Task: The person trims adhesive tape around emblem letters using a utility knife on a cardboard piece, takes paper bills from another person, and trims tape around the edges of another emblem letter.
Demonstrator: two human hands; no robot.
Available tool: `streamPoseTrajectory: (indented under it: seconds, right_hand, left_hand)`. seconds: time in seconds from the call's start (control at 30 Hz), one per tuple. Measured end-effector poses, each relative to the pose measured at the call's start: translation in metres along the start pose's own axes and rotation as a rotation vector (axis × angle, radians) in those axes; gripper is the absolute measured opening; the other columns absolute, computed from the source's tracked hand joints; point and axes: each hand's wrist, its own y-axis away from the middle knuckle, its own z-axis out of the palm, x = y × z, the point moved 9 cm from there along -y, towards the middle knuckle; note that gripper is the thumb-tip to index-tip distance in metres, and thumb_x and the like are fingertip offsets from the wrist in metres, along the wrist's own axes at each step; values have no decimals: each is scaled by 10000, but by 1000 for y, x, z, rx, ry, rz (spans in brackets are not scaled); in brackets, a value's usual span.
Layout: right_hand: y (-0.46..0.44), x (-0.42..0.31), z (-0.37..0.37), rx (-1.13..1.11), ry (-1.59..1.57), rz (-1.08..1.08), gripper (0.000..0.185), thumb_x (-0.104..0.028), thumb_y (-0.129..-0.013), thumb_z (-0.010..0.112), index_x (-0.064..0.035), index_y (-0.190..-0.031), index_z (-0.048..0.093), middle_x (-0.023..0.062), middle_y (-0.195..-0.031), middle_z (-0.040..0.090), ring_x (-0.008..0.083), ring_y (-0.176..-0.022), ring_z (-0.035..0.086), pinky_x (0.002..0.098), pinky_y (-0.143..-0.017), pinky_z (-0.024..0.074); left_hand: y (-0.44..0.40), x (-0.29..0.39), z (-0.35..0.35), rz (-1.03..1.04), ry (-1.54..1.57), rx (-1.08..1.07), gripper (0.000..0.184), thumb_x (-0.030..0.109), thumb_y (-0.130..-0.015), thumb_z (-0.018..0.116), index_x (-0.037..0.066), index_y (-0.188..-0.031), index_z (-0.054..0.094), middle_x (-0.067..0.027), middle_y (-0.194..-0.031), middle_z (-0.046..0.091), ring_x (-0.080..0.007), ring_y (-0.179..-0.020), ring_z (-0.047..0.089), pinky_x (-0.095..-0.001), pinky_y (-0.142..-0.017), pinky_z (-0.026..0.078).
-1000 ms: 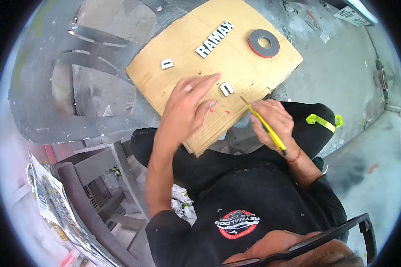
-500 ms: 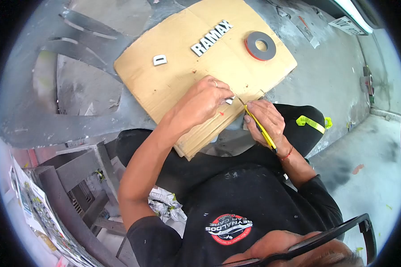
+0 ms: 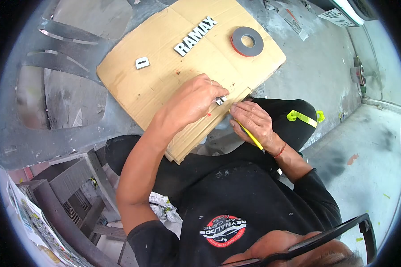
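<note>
A cardboard sheet (image 3: pixel 156 84) lies across the lap. Near its front edge my left hand (image 3: pixel 196 98) pinches a small silver letter (image 3: pixel 220 100); its fingers are closed on it. Just right of the letter, my right hand (image 3: pixel 255 120) is wrapped round a yellow cutter (image 3: pixel 249 133), its tip hidden by the fingers. A letter D (image 3: pixel 142 63) rests at the left of the cardboard. Joined letters reading RAMAX (image 3: pixel 195 36) lie farther back, and a grey roll of tape with a red edge (image 3: pixel 247 42) is to their right.
A grey table or panel with cut-outs (image 3: pixel 75 95) is at the left, above a wooden stool (image 3: pixel 78 182). Newspapers (image 3: pixel 35 222) stand at the lower left. A yellow-green strip (image 3: pixel 303 118) lies on the right knee. A licence plate (image 3: pixel 338 17) shows at the upper right.
My left hand has taken hold of the letter that lay loose on the cardboard. My right hand stays beside it with the cutter. The whole view has shifted, with the cardboard now farther left.
</note>
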Motion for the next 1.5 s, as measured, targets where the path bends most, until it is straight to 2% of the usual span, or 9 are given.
streamPoseTrajectory:
  seconds: [0.1, 0.17, 0.23, 0.3, 0.47, 1.07, 1.3, 1.37, 1.5]
  right_hand:
    - [4, 3, 3, 9, 13, 13, 400, 20, -755, 832, -6, -1136, 713, 137, -1098, 750, 288, -1039, 736, 427, -901, 599]
    - [4, 3, 4, 11, 8, 12, 375, 41, -755, 820, 16, -1114, 713, 152, -1085, 749, 297, -1032, 740, 431, -903, 602]
    - [5, 4, 4, 16, 6, 14, 351, 61, -754, 807, 37, -1091, 713, 167, -1072, 749, 306, -1026, 744, 435, -905, 605]
    - [7, 4, 6, 16, 37, 11, 377, 0, -768, 816, -12, -1132, 718, 136, -1119, 748, 288, -1058, 731, 421, -908, 591]
    - [11, -1, 10, -4, 146, 24, 352, -42, -780, 794, -14, -1124, 727, 135, -1128, 748, 271, -1088, 722, 423, -922, 567]
    - [5, -2, 0, -8, 66, 30, 343, 11, -758, 804, -14, -1091, 726, 120, -1088, 758, 260, -1055, 734, 412, -894, 584]
    - [8, -6, 8, -37, 167, -10, 332, -30, -800, 794, 1, -1123, 725, 133, -1090, 755, 266, -1071, 729, 412, -895, 579]
    - [7, -9, 6, -55, 172, -13, 322, -48, -816, 786, 7, -1127, 725, 135, -1097, 755, 264, -1080, 726, 411, -890, 578]
    - [11, -12, 2, -45, 151, -1, 324, -40, -806, 788, 12, -1120, 725, 135, -1104, 752, 267, -1070, 726, 412, -886, 577]
  left_hand:
    - [-3, 0, -3, -89, 43, -10, 395, 5, -810, 742, 31, -1204, 740, -156, -1143, 754, -346, -1076, 657, -418, -969, 514]
    - [-4, -10, 1, -244, 156, -69, 402, 7, -808, 749, 41, -1209, 743, -148, -1154, 753, -343, -1099, 644, -415, -979, 511]
    - [-4, -7, 2, -179, 86, -72, 385, 5, -811, 741, 34, -1195, 746, -147, -1151, 753, -344, -1095, 645, -413, -984, 509]
    - [-3, -4, 4, -115, 17, -75, 369, 2, -814, 733, 28, -1182, 749, -147, -1148, 752, -346, -1090, 647, -412, -989, 507]
    - [-5, 2, 5, -9, -46, -75, 332, -43, -798, 669, 8, -1109, 770, -137, -1152, 745, -336, -1096, 648, -406, -996, 506]
    - [-4, 2, 6, -41, -30, -70, 372, -87, -761, 659, 8, -1099, 784, -144, -1164, 741, -346, -1071, 656, -408, -969, 522]
    - [-6, 4, 6, -57, -31, -93, 378, -89, -753, 654, 5, -1096, 784, -146, -1159, 741, -346, -1070, 657, -406, -970, 520]
    - [-6, 5, 4, -33, -49, -55, 407, -129, -702, 707, -8, -1082, 788, -131, -1098, 751, -314, -1046, 664, -386, -955, 537]
    - [-6, 5, 3, -36, -43, -47, 414, -126, -690, 715, -9, -1081, 788, -134, -1094, 751, -316, -1040, 664, -385, -953, 538]
